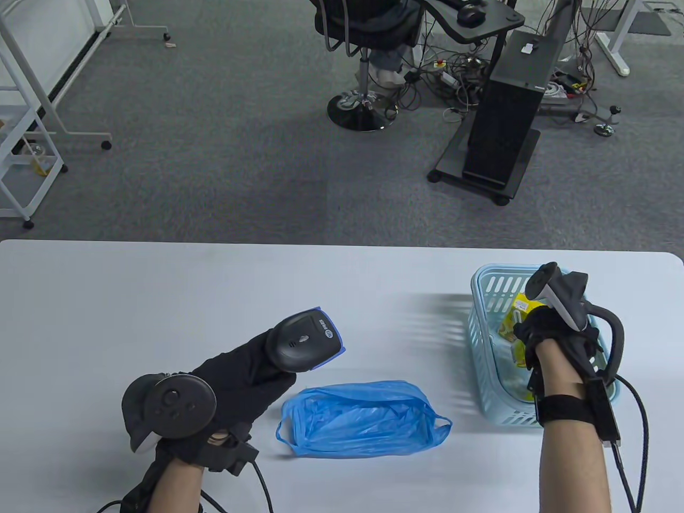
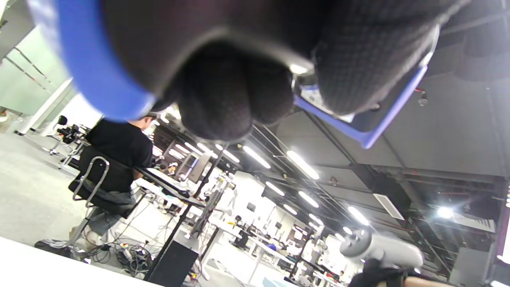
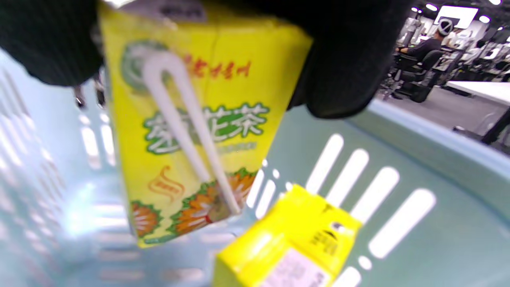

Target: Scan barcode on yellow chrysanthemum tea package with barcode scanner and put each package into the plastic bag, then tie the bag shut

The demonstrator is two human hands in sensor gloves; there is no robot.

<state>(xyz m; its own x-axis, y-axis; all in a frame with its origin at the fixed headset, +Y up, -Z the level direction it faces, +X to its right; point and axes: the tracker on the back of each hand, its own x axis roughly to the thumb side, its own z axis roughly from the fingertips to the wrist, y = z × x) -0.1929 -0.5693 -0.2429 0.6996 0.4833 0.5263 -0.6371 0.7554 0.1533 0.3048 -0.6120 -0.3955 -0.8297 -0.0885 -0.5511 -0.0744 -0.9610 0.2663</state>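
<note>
My left hand grips a black barcode scanner with blue trim, held above the table left of centre; in the left wrist view my curled fingers wrap round the scanner. My right hand is down inside the light blue basket at the right. In the right wrist view it holds a yellow chrysanthemum tea carton by its top, straw side showing, lifted above a second yellow carton lying in the basket. A crumpled blue plastic bag lies flat between my hands.
The white table spreads wide to the left and behind the bag. Beyond its far edge are grey carpet, an office chair and a black computer stand. A seated person shows in the left wrist view.
</note>
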